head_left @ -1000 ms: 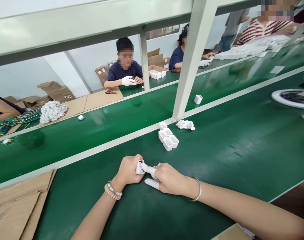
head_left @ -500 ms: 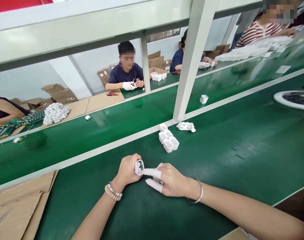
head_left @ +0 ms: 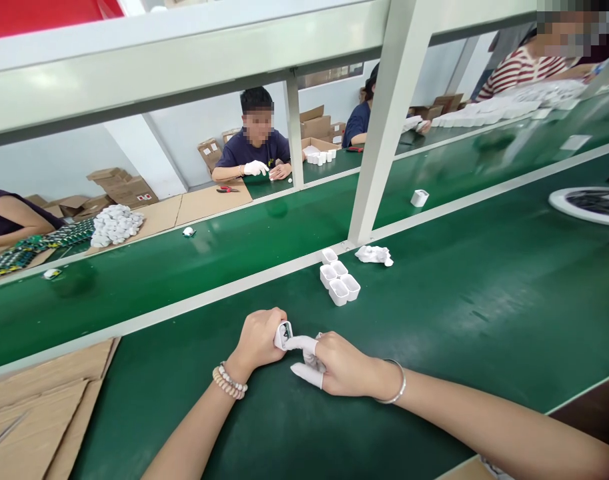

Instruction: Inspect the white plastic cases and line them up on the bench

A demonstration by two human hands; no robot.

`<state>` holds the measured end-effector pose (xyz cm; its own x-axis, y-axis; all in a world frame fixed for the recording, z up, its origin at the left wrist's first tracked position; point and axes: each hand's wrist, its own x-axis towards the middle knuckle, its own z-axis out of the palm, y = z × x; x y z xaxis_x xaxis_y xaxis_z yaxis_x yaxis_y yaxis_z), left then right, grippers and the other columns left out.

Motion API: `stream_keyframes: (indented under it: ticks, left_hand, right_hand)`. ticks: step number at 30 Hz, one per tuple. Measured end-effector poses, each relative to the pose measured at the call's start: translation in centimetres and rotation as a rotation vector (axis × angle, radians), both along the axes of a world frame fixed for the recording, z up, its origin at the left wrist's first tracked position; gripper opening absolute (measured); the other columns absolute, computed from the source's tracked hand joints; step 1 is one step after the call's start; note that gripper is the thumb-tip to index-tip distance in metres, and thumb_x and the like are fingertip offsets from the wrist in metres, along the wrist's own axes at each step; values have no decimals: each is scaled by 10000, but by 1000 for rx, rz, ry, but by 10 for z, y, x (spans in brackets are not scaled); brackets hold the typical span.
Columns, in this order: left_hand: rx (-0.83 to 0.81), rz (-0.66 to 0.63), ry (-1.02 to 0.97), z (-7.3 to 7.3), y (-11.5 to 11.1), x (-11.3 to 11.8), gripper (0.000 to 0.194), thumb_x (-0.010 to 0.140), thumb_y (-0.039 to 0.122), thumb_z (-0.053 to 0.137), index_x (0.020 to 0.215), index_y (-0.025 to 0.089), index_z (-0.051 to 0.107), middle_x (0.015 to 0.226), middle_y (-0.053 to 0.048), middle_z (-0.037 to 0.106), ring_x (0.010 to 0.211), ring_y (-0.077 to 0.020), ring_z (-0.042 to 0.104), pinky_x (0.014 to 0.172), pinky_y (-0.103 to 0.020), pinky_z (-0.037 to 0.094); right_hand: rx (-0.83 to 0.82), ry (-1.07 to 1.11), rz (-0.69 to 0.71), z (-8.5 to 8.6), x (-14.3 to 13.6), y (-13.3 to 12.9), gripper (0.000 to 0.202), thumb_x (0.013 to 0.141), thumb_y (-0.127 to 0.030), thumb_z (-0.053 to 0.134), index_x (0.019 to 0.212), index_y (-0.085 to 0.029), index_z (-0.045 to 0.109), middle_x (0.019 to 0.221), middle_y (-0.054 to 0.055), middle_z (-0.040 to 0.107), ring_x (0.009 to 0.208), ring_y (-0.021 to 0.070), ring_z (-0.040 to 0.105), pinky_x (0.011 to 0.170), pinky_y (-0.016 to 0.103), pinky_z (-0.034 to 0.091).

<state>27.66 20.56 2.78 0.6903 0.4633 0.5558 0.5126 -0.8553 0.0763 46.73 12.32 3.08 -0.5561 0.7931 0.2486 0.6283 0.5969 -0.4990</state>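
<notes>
My left hand (head_left: 259,339) is wrapped round a small white housing (head_left: 283,336), its open end turned towards my right hand. Something dark and whitish shows inside the housing. White finger covers are on the fingers of my right hand (head_left: 337,363). Its index fingertip touches the housing's opening, while the thumb stands apart below and nothing is gripped between them. Beyond my hands, several open white housings (head_left: 339,289) stand together on the green table (head_left: 434,313). A crumpled white item (head_left: 375,255) lies just behind them.
A pale metal post (head_left: 379,133) rises from the divider. Behind it a green belt (head_left: 264,233) carries a single white housing (head_left: 419,198) and small parts. Flattened cardboard (head_left: 39,413) lies at the left, a white ring-shaped object (head_left: 589,202) at the right. Other people sit across.
My right index finger has moved onto the housing's opening and bent. The housing has shifted slightly right and tilted. Items on the belt have moved a little to the right.
</notes>
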Motion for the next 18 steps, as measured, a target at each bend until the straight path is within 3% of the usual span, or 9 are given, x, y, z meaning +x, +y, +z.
stream_keyframes:
  ticks: [9,14,18]
  left_hand:
    - [53,-10,71,2,-1,-1,134,698,173,514,788,214,423,574,26,536,460,-143,484,488,-277,283]
    - [-45,-11,-47,-2,0,-2,180,700,205,539,840,217,428,602,28,551,492,-144,513,501,-261,318]
    - [-84,3,-48,-3,2,-4,175,720,202,536,856,222,428,631,22,567,514,-148,531,512,-261,332]
  right_hand:
    - [-66,58,31,5,-2,-6,309,928,-393,545,726,-167,604,565,-13,578,481,132,504,556,256,396]
    - [84,489,-42,9,1,0,228,943,-336,535,1024,-167,664,558,-48,564,447,88,474,509,208,387]
    - [202,562,-77,9,4,6,225,919,-275,567,1098,-169,651,537,-59,554,427,80,469,489,199,379]
